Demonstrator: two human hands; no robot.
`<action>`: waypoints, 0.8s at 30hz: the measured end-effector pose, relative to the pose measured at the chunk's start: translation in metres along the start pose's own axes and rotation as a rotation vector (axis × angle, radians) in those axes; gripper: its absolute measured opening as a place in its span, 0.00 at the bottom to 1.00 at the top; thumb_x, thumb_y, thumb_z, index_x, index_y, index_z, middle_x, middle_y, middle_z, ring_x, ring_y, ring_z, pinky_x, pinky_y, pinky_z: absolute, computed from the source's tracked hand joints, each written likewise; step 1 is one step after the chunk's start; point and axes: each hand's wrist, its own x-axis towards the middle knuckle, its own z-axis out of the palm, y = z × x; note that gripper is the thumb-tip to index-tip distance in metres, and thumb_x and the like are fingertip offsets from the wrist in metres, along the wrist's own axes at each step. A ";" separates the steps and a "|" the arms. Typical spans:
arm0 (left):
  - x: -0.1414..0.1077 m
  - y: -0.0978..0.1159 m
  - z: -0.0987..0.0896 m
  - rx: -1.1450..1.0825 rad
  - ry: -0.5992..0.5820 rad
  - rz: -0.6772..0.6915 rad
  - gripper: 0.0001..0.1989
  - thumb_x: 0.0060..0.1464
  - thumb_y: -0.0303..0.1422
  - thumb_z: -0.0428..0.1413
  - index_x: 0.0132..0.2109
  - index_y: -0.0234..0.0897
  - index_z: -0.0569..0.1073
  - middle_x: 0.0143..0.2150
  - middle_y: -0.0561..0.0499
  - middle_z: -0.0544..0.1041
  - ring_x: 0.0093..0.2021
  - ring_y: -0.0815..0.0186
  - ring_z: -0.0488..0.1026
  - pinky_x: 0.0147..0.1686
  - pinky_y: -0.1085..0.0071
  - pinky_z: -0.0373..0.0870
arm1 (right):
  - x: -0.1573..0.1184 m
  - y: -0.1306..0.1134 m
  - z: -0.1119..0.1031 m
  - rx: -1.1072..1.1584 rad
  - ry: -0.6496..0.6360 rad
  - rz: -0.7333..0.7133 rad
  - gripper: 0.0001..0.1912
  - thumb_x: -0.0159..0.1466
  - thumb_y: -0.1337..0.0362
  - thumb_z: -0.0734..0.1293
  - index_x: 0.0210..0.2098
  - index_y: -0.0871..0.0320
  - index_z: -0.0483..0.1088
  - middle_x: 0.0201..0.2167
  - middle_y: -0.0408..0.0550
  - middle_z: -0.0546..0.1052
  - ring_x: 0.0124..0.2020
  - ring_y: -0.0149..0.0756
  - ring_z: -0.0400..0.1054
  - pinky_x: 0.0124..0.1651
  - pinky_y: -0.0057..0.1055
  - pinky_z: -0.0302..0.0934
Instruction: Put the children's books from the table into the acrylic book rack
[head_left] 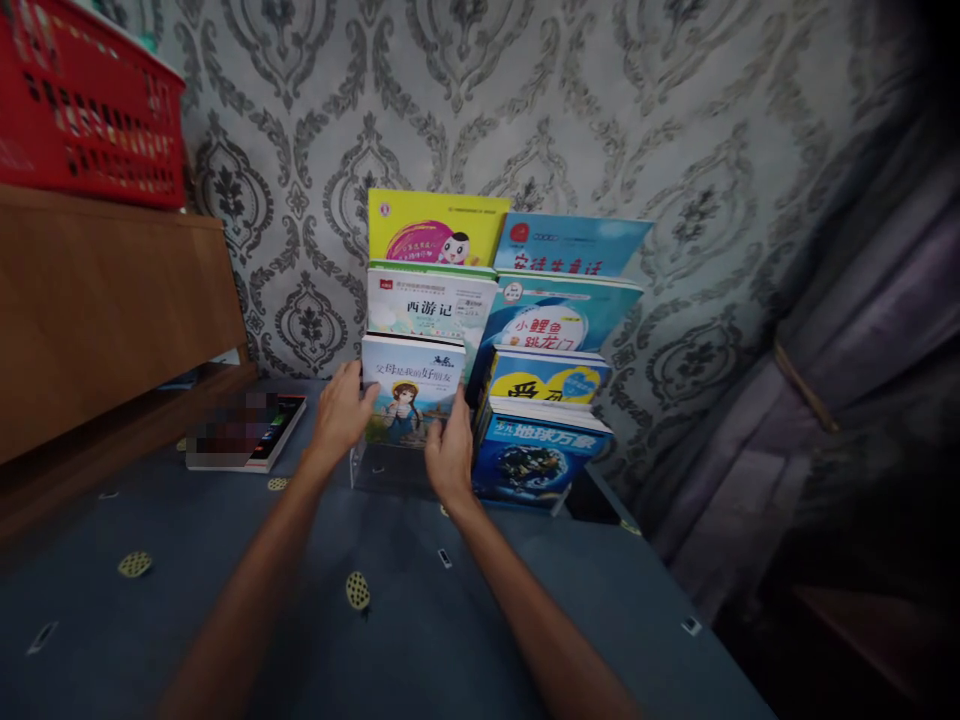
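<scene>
A light blue children's book with a girl in a yellow hat on its cover stands upright between my two hands. My left hand grips its left edge, thumb at the front. On the opposite edge my right hand holds it, fingers partly hidden behind. The book is at the front tier of a clear stand. Behind it rise a pale green-white book and a yellow book. To the right, a dark blue book with a globe stands in front of several others.
Left on the dark blue tabletop lies another book, its cover partly blurred. A wooden cabinet with a red basket on top borders the left side. Patterned wallpaper is behind, and a grey curtain hangs right.
</scene>
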 end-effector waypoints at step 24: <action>0.008 -0.016 -0.003 -0.291 0.002 0.080 0.21 0.54 0.31 0.52 0.55 0.31 0.69 0.49 0.38 0.77 0.48 0.54 0.75 0.51 0.54 0.72 | 0.005 -0.001 -0.007 0.097 -0.012 0.025 0.34 0.64 0.66 0.56 0.70 0.62 0.52 0.65 0.60 0.65 0.67 0.48 0.56 0.68 0.53 0.52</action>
